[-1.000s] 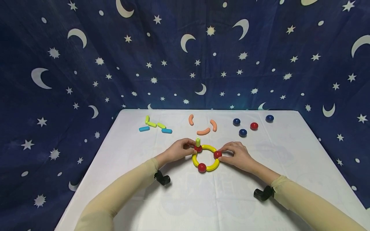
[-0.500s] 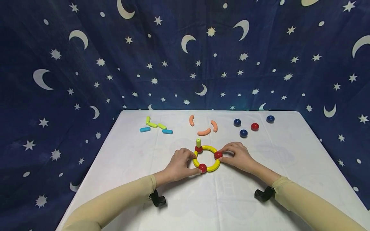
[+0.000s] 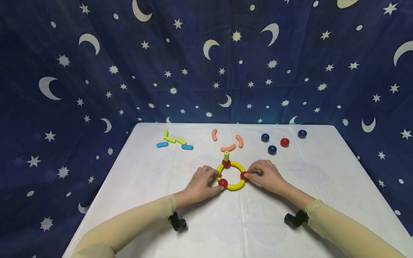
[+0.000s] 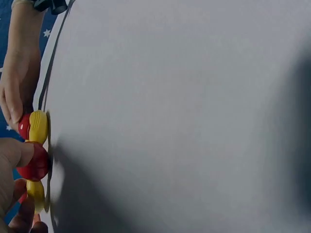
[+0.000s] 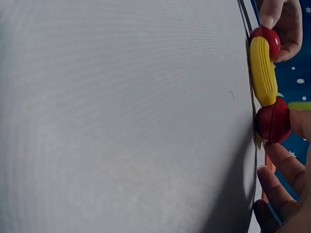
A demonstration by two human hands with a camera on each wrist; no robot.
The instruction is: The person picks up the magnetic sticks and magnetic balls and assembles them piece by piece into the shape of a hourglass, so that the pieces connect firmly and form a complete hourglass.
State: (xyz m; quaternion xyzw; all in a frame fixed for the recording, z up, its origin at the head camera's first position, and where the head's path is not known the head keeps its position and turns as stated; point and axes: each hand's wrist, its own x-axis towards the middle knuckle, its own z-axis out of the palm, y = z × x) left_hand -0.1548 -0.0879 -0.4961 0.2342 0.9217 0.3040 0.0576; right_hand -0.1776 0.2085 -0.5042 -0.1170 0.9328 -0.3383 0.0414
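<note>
In the head view, a ring of curved yellow sticks (image 3: 237, 185) joined by red balls lies mid-table. A light green stick (image 3: 226, 156) stands upright on the back red ball (image 3: 226, 164). My left hand (image 3: 200, 183) grips the ring's left side, its thumb on the front red ball (image 3: 223, 183) and a finger at the yellow stick behind it. On the other side, my right hand (image 3: 265, 175) pinches the right red ball (image 3: 243, 176). The right wrist view shows the right thumb (image 5: 301, 123) pressed on that ball, fingers below.
Behind the ring lie several green sticks (image 3: 171, 140) and two blue sticks (image 3: 187, 147) at the left. Three curved orange pieces (image 3: 228, 147) are at the back middle. Three dark blue balls (image 3: 272, 149) and a red ball (image 3: 285, 142) rest at the back right.
My left hand has shifted from the back red ball to the front one. The ring has turned slightly clockwise, carrying the upright green stick to the right. The right hand keeps its hold.
</note>
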